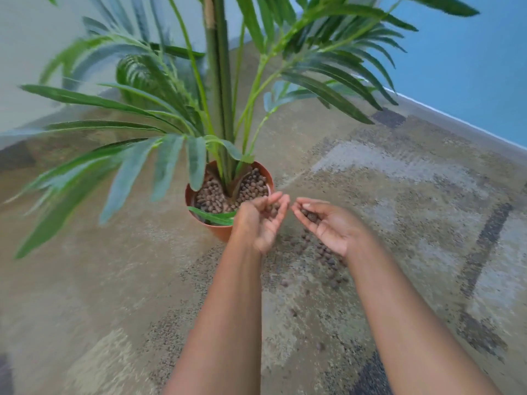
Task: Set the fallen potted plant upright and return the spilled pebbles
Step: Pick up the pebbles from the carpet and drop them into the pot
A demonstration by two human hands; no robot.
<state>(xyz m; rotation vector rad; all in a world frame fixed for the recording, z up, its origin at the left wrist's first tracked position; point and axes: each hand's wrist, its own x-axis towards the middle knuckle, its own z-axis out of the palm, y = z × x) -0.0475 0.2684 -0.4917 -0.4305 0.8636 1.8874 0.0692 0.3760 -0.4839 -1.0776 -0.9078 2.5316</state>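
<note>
The potted plant point(219, 115) stands upright on the carpet in a terracotta pot point(221, 233), whose top is filled with brown pebbles point(211, 195). My left hand point(261, 220) is cupped at the pot's right rim with a few pebbles in its fingers. Just to its right, my right hand point(328, 223) is cupped palm up and holds several pebbles. Spilled pebbles point(325, 260) lie scattered on the carpet below and between my hands.
Long green fronds point(94, 166) spread left and right above the floor. A pale wall point(42, 52) runs behind the plant and a blue wall point(470, 67) with a white baseboard lies to the right. Patterned carpet point(399, 181) covers the floor.
</note>
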